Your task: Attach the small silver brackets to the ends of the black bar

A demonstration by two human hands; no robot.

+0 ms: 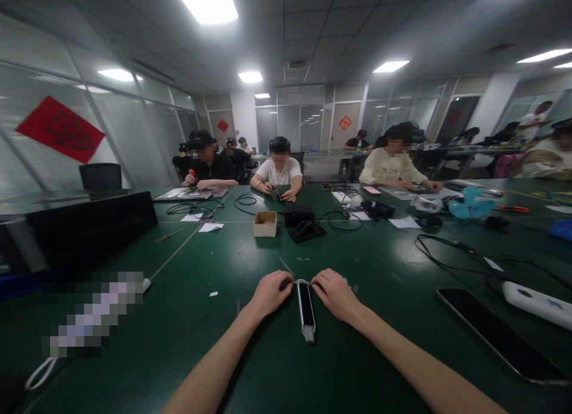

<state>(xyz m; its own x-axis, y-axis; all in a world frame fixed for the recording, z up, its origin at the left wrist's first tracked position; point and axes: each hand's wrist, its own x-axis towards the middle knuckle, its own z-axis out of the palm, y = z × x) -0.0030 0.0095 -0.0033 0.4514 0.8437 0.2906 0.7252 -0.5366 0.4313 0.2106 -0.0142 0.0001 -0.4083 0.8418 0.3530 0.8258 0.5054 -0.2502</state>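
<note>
We find our left hand (270, 293) curled, its fingertips (284, 284) pinched on a small dark part (286, 282) at the top end of a slim black-and-white handheld unit (306, 310). The unit lies flat on the green table (201, 366) between our two hands, closer to the near edge than to the middle, with its long axis pointing towards us and its lower end reaching past both wrists' line of sight. Our right hand (336, 295) is bent inward with its fingers close together, their tips (316, 286) touching the unit's upper end, though we cannot tell whether they have a firm hold. Farther up the table, left of centre, stands an open cardboard box (265, 224); we cannot make out what is inside it. Just to its right sit a black pouch (299, 214) and a flat black tray (307, 231), the two touching. Moving across from the left, we pass a pixelated object (92, 313) near the left edge of the table and a small screwdriver (168, 235). Tangled black cables (447, 250) run across the right side, above a black tablet (500, 336) and a white power strip (538, 304), which lie near the right edge. Beyond them, co-workers (279, 170) sit along the far side with their own hands at work.
</note>
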